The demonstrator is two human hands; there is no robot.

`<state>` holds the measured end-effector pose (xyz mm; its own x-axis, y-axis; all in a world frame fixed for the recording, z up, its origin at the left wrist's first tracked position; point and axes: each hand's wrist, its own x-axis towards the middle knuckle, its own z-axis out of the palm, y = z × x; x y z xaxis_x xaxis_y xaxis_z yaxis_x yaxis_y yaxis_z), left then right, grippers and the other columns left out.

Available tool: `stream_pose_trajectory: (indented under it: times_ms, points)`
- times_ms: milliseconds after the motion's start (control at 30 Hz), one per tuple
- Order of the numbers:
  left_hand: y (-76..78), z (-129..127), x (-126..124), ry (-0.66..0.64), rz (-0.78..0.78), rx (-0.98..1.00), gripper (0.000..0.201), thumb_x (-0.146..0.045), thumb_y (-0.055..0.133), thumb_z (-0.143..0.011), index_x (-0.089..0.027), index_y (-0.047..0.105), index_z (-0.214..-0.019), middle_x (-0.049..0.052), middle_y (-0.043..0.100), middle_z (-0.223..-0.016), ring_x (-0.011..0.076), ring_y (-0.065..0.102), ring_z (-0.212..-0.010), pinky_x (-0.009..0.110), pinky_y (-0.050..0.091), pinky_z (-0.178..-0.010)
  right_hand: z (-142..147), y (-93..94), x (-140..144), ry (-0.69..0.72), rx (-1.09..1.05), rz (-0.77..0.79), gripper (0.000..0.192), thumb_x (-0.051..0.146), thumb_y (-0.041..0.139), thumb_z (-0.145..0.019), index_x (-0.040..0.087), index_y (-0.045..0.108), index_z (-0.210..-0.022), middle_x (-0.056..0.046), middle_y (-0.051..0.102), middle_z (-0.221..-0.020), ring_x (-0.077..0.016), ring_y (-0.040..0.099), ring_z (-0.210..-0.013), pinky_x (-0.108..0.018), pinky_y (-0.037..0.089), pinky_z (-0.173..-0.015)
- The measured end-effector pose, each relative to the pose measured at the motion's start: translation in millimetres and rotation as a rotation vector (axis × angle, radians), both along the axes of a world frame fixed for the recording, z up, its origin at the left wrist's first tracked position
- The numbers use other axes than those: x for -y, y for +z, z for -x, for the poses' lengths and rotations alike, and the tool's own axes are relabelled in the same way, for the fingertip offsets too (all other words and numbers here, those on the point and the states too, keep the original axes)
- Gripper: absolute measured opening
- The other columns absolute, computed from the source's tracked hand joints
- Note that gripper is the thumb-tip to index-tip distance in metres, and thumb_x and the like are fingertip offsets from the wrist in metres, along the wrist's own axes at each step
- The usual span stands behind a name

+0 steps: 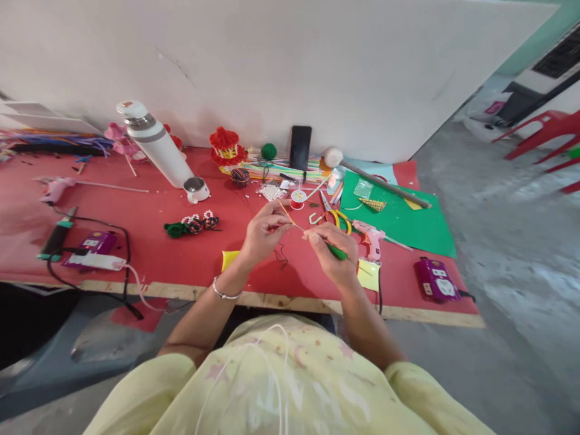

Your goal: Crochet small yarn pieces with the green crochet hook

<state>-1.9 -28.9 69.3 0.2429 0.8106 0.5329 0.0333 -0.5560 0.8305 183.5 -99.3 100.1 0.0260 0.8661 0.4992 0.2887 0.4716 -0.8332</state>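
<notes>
My left hand (267, 232) is closed in a pinch over the middle of the table. Between its fingertips is a thin orange strand (285, 211), slanting up to the left. My right hand (333, 251) is wrapped round a slim tool with a green handle (336, 251), perhaps a crochet hook. The tool's thin tip points toward the left fingertips and meets the strand's lower end; whether they touch I cannot tell. Just beyond the hands stand a red thread spool (298, 200) and yellow-handled scissors (338, 219). A loose dark thread (283, 257) lies below the left hand.
On the red table (149, 241) stand a white flask (156, 145) and its cup (196, 190). A pink glue gun (372, 241) lies right, near a purple power socket (437, 280). Green card (421, 232), a phone (300, 148) and beaded yarn pieces (194, 223) lie around.
</notes>
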Motion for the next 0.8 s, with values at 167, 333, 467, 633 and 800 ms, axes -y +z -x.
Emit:
stream_pose_trajectory:
  times_ms: [167, 333, 467, 633, 800]
  points:
    - [1.4, 0.7, 1.3, 0.007, 0.012, 0.004, 0.016, -0.031, 0.071, -0.093, -0.019, 0.078, -0.089, 0.015, 0.065, -0.134, 0.0184, 0.068, -0.095, 0.036, 0.056, -0.085, -0.8, 4.4, 1.8, -0.015, -0.032, 0.020, 0.020, 0.036, 0.064, -0.099, 0.027, 0.078, -0.089, -0.004, 0.076, -0.084, -0.0211, 0.069, -0.081, -0.036, 0.052, -0.077]
    - [2.7, -0.8, 4.4, 0.017, -0.014, 0.021, 0.014, -0.029, 0.073, -0.093, -0.017, 0.076, -0.087, 0.015, 0.065, -0.134, 0.0165, 0.067, -0.093, 0.033, 0.055, -0.080, 2.1, -1.8, 0.6, -0.111, 0.120, -0.081, 0.013, 0.028, 0.065, -0.097, 0.026, 0.077, -0.091, -0.005, 0.076, -0.086, -0.0196, 0.068, -0.080, -0.035, 0.053, -0.078]
    - [1.7, -1.0, 5.0, 0.022, -0.040, 0.025, 0.014, -0.029, 0.073, -0.092, -0.017, 0.075, -0.085, 0.015, 0.065, -0.134, 0.0157, 0.067, -0.092, 0.032, 0.056, -0.078, 2.7, -4.5, -0.1, -0.159, 0.144, -0.151, 0.011, 0.027, 0.065, -0.097, 0.024, 0.076, -0.094, -0.005, 0.076, -0.087, -0.0192, 0.069, -0.081, -0.036, 0.055, -0.078]
    - [1.6, -0.2, 5.4, 0.023, -0.069, 0.001, 0.013, -0.027, 0.073, -0.093, -0.016, 0.076, -0.086, 0.016, 0.064, -0.135, 0.0156, 0.067, -0.093, 0.033, 0.056, -0.082, 0.5, 0.6, 3.0, -0.105, 0.011, -0.123, 0.017, 0.029, 0.062, -0.100, 0.024, 0.075, -0.091, -0.004, 0.076, -0.085, -0.0184, 0.069, -0.080, -0.035, 0.054, -0.074]
    - [2.9, -1.3, 6.1, 0.029, -0.089, -0.031, 0.014, -0.029, 0.073, -0.093, -0.017, 0.076, -0.086, 0.015, 0.063, -0.137, 0.0154, 0.067, -0.091, 0.031, 0.056, -0.076, -0.2, 1.2, 3.7, -0.015, -0.009, -0.075, 0.018, 0.029, 0.062, -0.100, 0.023, 0.075, -0.090, -0.003, 0.075, -0.083, -0.0167, 0.069, -0.077, -0.032, 0.052, -0.072]
